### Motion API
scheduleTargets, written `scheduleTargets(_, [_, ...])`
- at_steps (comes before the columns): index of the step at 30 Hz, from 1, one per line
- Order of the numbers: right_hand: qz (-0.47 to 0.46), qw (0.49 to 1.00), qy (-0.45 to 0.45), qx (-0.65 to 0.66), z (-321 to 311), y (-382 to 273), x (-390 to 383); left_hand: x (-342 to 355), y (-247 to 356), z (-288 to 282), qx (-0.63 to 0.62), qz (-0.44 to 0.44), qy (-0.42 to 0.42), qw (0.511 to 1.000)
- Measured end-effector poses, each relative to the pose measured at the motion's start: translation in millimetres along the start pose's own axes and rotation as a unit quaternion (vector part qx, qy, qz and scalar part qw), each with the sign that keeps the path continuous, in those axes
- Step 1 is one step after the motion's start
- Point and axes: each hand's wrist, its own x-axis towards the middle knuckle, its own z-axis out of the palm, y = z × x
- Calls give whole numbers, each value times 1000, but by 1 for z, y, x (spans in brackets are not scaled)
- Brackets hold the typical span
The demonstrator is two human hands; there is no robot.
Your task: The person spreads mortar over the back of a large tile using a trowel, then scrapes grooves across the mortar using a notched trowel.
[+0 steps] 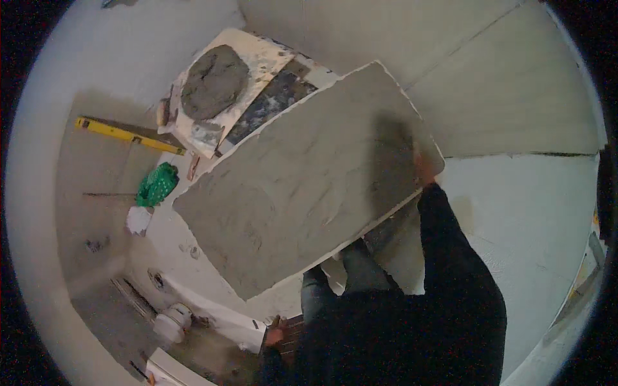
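Note:
A large rectangular slab [302, 186], perhaps a tile, is tilted across the middle of the view. Grey mortar coats its upward face, and a pale rim shows along its edges. My right hand [425, 168] grips the slab near its right corner; it is dim and blurred, with some fingers hidden. Lower down, well apart from the slab, my left hand [275, 333] is closed beside a dark brown slatted or ridged piece [291, 336]. What the left fingers hold is too small and dark to make out. My legs show under the slab's near edge.
Beyond the slab, a mound of grey mortar [214, 82] lies on a pale stained board [261, 61]. A yellow spirit level [129, 134] leans at left, above a green spotted cloth or bag [156, 184]. A white cylindrical object [172, 323] is at lower left. Walls [508, 90] stand close.

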Motion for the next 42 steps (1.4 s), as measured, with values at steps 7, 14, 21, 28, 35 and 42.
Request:
scheduleTargets(7, [-220, 959, -119, -133, 86, -171, -57, -44, 15, -29, 106, 21, 44, 993])
scheduleTargets(14, [131, 906, -314, 251, 198, -372, -89, -105, -73, 27, -99, -210, 48, 971])
scheduleTargets(21, [-363, 915, -173, 19, 265, -407, -118, -113, -64, 62, -43, -141, 79, 986])
scheduleTargets(28, [-262, 936, -200, -125, 199, -443, -140, -88, -25, 56, -48, -165, 93, 981])
scheduleTargets(35, [-78, 979, -150, -118, 30, -264, -96, 3, 26, 39, -26, -206, 39, 977])
scheduleTargets(42, [53, 983, -76, -158, -25, -121, -84, 35, 57, 40, 2, -235, 41, 971])
